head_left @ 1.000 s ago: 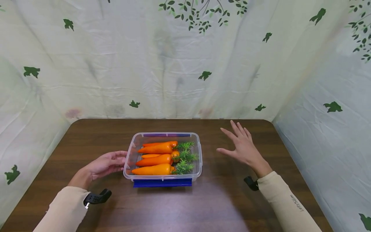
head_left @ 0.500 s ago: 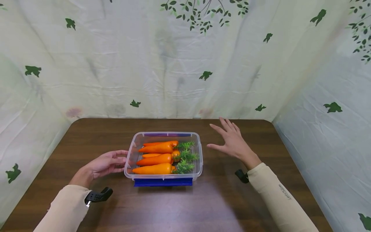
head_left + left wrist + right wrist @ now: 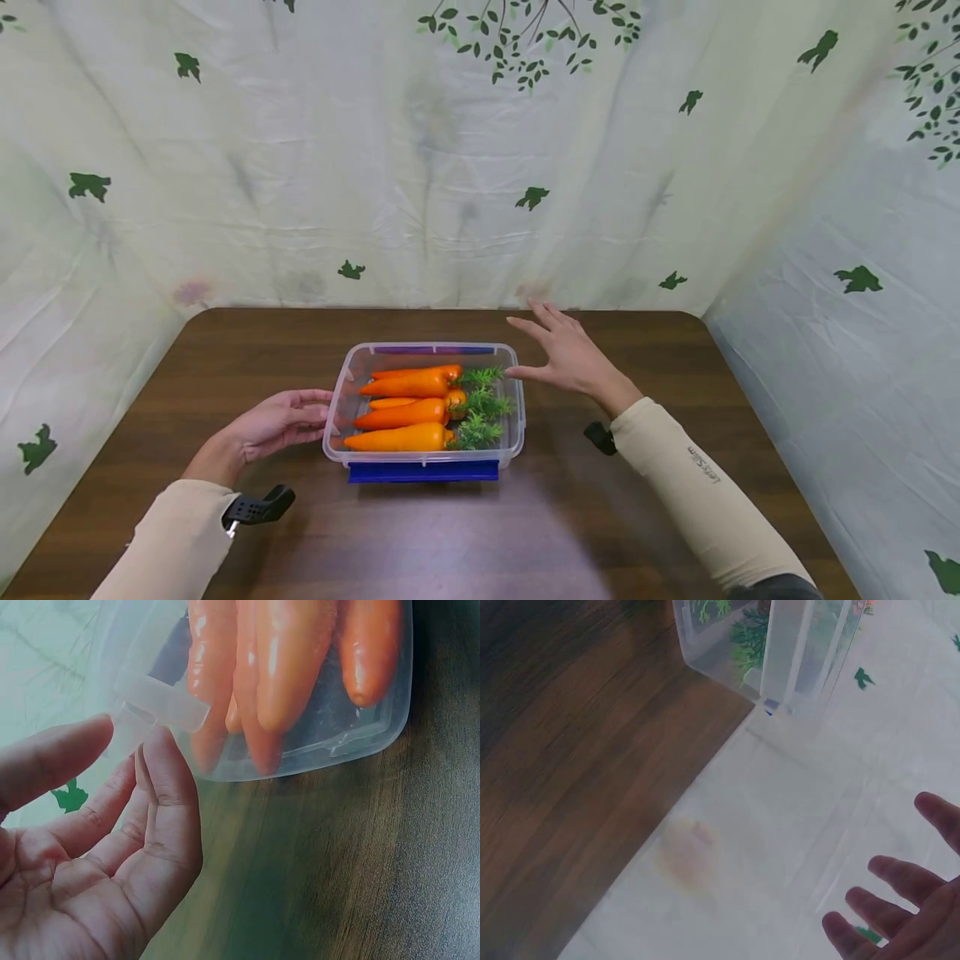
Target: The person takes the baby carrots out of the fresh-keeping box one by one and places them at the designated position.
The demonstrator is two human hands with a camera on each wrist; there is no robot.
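A clear plastic food container (image 3: 517, 417) without a lid on it stands mid-table, a blue latch (image 3: 423, 472) along its front. Inside lie several orange carrots (image 3: 405, 438) with tips to the left and green leafy tops (image 3: 480, 408) to the right. My left hand (image 3: 281, 425) is at the container's left side, fingers loosely bent. In the left wrist view, its fingertips (image 3: 169, 754) meet a clear side flap (image 3: 169, 705), the thumb standing apart. My right hand (image 3: 566, 354) spreads its fingers above the far right corner, thumb tip overlapping the rim; it holds nothing.
The container rests on a dark brown wooden table (image 3: 465, 542). Pale cloth (image 3: 450, 167) printed with green leaves hangs behind the table and along both sides. Each wrist wears a black strap (image 3: 258, 506) below a beige sleeve (image 3: 176, 542).
My right hand has moved left, from over the right part of the table to the container's right rim, fingers still spread. The left hand and the container have stayed in place.
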